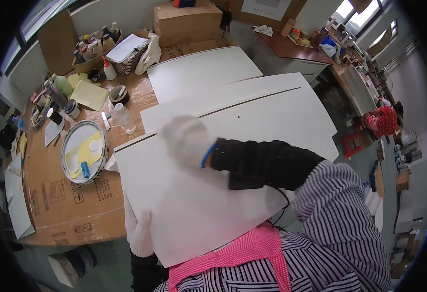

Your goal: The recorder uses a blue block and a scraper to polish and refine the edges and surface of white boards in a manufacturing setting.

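A large white panel with a curved far edge lies in front of me, its near edge close to my pink dotted apron. At its lower left edge my left hand, in a white glove, is closed round the border, with the thumb side at the edge. My right hand, also in white, is over the panel near its far edge. Motion smears it, so its fingers and anything in them cannot be made out. Just beyond, another white panel with a long dark line and a small dark dot lies alongside.
A third white panel lies farther back. On the cardboard-covered table to the left are a round tray with yellow paper and a blue item, a clear bottle and a bowl. A person in red is at far right.
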The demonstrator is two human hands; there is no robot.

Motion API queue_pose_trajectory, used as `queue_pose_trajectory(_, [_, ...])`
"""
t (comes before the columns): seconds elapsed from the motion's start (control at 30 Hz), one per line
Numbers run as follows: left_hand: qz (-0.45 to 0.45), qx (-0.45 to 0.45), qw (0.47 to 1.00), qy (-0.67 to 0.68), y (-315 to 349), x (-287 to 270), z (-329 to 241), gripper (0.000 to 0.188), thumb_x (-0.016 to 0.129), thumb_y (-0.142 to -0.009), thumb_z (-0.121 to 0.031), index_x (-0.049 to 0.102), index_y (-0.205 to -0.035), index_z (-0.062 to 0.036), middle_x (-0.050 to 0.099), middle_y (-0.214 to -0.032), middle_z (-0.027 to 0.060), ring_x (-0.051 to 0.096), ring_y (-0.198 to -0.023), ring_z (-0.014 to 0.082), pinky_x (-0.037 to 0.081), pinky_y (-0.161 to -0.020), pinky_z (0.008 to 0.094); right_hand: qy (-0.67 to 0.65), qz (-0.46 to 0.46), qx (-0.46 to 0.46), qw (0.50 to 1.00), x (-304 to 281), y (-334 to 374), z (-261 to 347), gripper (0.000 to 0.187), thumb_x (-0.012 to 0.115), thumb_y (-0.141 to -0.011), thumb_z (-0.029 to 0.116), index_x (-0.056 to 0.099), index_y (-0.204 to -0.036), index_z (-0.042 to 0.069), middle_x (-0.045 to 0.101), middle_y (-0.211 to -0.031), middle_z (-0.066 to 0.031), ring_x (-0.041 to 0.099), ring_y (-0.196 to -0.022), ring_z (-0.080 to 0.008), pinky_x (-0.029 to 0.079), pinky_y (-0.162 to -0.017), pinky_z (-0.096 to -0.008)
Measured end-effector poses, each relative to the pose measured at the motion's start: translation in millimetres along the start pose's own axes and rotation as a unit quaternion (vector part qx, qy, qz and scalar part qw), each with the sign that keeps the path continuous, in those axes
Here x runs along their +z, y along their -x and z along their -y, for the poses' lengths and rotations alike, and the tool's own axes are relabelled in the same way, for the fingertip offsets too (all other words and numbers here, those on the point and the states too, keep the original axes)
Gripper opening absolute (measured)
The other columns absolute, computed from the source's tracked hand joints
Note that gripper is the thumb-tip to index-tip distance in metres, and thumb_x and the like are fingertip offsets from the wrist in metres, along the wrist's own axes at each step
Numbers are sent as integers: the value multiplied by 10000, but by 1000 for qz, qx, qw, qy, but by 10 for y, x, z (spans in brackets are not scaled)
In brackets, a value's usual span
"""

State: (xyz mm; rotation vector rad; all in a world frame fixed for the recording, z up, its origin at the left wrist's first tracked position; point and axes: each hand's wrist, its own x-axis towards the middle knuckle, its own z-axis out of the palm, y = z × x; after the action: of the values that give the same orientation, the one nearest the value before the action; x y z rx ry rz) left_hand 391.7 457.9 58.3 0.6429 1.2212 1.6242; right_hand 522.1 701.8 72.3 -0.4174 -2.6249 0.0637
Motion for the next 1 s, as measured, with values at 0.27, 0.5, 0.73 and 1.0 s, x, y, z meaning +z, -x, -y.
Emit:
queue_pose_trajectory(0.27, [-10,-21,998,-58,-5,34,-87,733,526,-977,-102,166,-1602,28,357,-1570,192,414,-1404,273,320,-1165,377,-133,168,120,969,553,-827,891,148,640,-867,105,720,-978,48,725,-903,-166,722,-855,-351,574,-698,-422])
queue_pose_trajectory(0.5, [24,-2,1000,-4,5,96,-100,730,529,-998,-173,169,-1593,50,338,-1584,200,393,-1425,272,322,-1165,371,155,119,226,954,-447,648,-703,235,538,-929,222,682,-1039,74,708,-986,-183,679,-927,-359,533,-797,-502])
queue_pose_trajectory(0.73, [6,-10,1000,-7,9,14,-45,758,522,-941,-69,153,-1592,53,360,-1560,209,416,-1400,282,319,-1171,399,312,64,509,799,-1692,2205,-2693,446,525,-965,411,770,-903,45,722,-979,-242,687,-954,-420,529,-862,-520])
queue_pose_trajectory(1.0, [143,157,742,-636,-659,161,-1113,742,532,-911,-90,215,-1561,80,354,-1561,312,285,-1500,418,282,-1202,455,-123,-37,225,966,-1905,1404,-1808,164,555,-960,93,682,-1031,16,664,-888,-111,678,-648,-207,549,-617,-323])
